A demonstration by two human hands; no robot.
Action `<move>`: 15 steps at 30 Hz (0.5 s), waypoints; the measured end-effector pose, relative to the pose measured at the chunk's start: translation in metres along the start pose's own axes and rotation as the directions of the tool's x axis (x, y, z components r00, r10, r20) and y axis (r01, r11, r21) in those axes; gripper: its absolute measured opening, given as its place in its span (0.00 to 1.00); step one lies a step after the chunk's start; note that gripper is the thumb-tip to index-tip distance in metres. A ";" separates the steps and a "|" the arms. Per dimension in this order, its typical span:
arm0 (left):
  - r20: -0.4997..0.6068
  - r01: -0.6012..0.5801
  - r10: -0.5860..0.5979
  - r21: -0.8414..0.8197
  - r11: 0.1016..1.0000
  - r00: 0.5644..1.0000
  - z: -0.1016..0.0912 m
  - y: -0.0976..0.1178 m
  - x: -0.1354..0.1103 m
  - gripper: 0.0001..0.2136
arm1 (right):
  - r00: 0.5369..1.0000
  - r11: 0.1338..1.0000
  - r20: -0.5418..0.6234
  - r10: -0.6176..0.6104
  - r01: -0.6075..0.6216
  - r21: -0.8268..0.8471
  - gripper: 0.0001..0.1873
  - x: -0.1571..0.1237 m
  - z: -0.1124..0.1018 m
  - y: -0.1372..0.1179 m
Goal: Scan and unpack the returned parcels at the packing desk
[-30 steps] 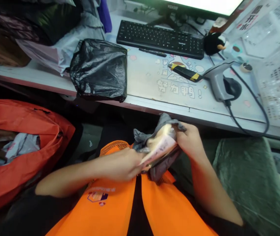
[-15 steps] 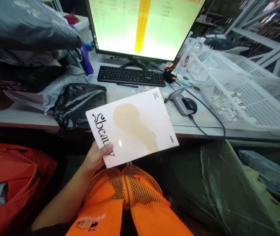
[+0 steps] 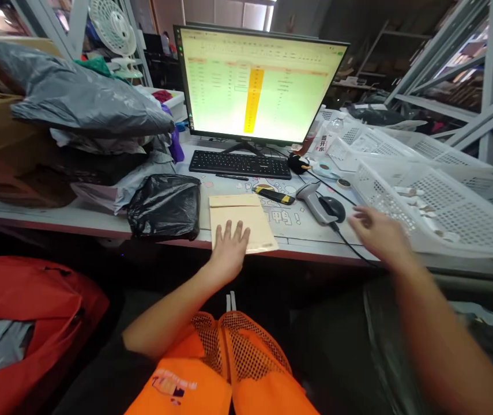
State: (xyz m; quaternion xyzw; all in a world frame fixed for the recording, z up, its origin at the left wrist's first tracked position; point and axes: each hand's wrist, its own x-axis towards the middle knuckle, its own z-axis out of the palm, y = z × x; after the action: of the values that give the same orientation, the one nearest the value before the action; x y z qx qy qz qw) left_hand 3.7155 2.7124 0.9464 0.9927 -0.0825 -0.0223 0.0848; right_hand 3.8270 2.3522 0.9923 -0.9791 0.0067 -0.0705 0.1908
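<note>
My left hand (image 3: pixel 229 251) lies flat with fingers spread on a flat cream-coloured packet (image 3: pixel 252 222), which rests at the desk's front edge and has a fold line near its top. My right hand (image 3: pixel 378 233), a little blurred, is in the air just right of a grey barcode scanner (image 3: pixel 315 203). Its fingers are stretched out toward the scanner and I see nothing in them. The scanner sits by a round black base, with its cable running down toward the edge. A yellow-and-black box cutter (image 3: pixel 273 195) lies between packet and scanner.
A black plastic-wrapped parcel (image 3: pixel 166 206) sits left of the packet, beside stacked grey bags (image 3: pixel 94 106). Behind are a keyboard (image 3: pixel 240 164) and a lit monitor (image 3: pixel 263 86). White perforated baskets (image 3: pixel 445 190) fill the right side. A red bag (image 3: pixel 34 294) stands below left.
My left hand has lowered the flat packet onto the desk; its cream side now faces up instead of the printed white one. My right hand has come into view. The camera view has tilted up.
</note>
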 end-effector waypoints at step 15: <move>-0.137 -0.100 0.082 -0.125 0.987 0.987 0.010 -0.031 -0.031 0.28 | 0.877 0.981 0.477 -0.059 -0.037 0.189 0.21 0.048 -0.013 -0.087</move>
State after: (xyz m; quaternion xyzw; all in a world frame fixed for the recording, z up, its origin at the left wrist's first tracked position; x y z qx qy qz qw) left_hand 3.6895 2.7456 0.9317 0.9795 -0.1204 0.0414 0.1561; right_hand 3.8715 2.4263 1.0439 -0.9427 -0.0532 0.1733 0.2800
